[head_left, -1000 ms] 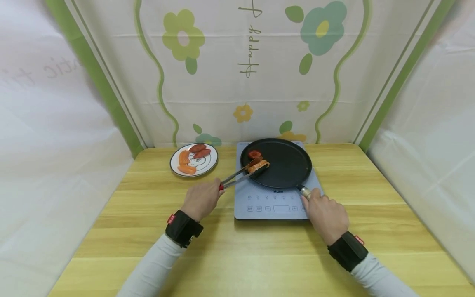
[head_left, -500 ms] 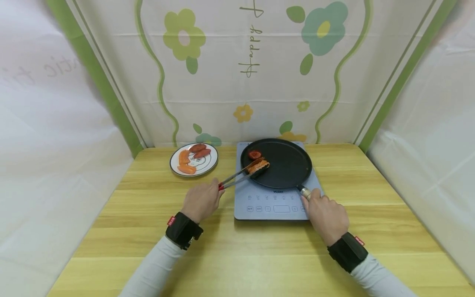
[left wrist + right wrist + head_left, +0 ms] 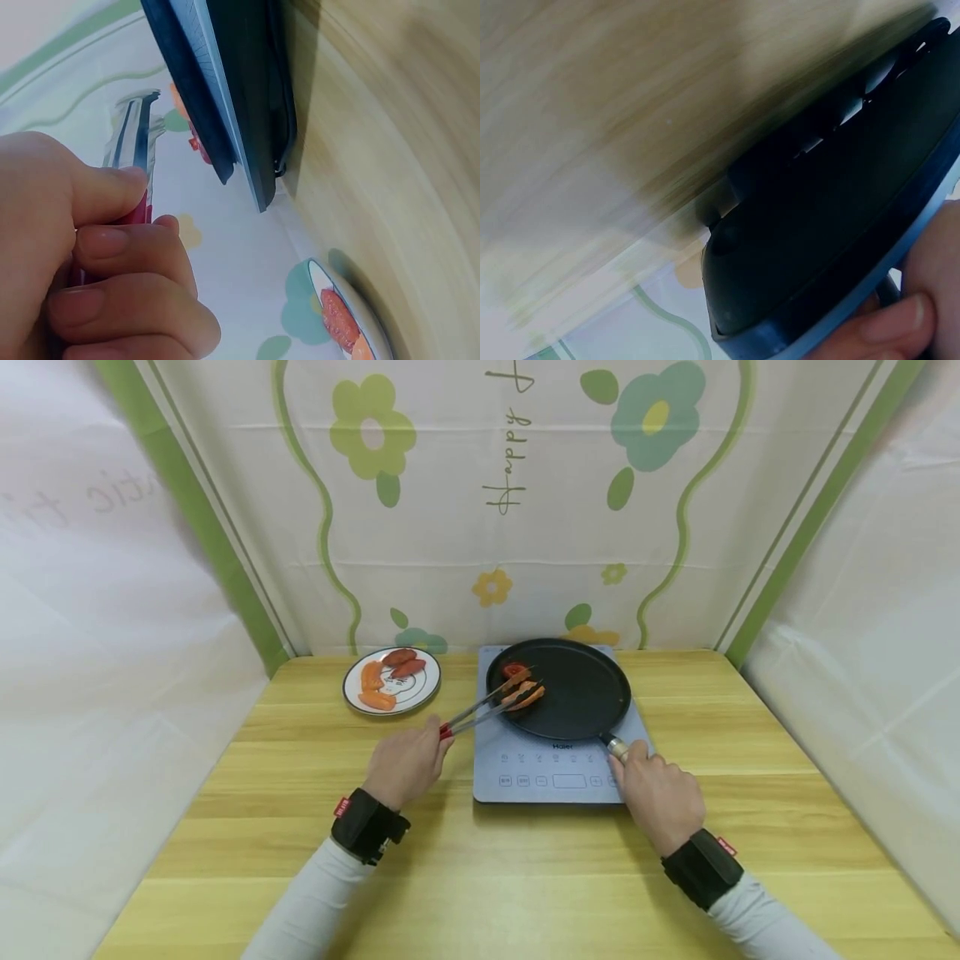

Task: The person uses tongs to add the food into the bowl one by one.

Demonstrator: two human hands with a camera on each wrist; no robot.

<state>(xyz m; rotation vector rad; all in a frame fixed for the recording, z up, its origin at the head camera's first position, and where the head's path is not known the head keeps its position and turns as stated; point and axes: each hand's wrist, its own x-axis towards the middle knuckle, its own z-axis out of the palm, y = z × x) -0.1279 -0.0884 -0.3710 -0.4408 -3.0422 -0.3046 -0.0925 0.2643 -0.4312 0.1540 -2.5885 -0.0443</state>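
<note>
My left hand (image 3: 405,766) grips red-handled metal tongs (image 3: 133,139) from the left of the pan. The tongs' tips stand a little apart in the head view and overlap an orange slice (image 3: 533,695), which looks like salmon, at the left of the black frying pan (image 3: 581,689). A round red piece of food (image 3: 513,669) lies just behind it, partly covered by the tongs. My right hand (image 3: 663,797) holds the pan's handle (image 3: 617,748) at the front right. In the right wrist view the dark cooker edge hides most of that hand.
The pan stands on a pale induction cooker (image 3: 540,787) with touch controls along its front. Left of it, a white plate (image 3: 420,693) holds orange slices (image 3: 377,700) and dark red pieces (image 3: 408,669). A flowered cloth (image 3: 420,535) hangs behind the wooden table (image 3: 525,877).
The tongs' tips have shifted slightly toward the back of the pan and now cross over the orange slice, where they flanked it before. The right hand and pan stay put.
</note>
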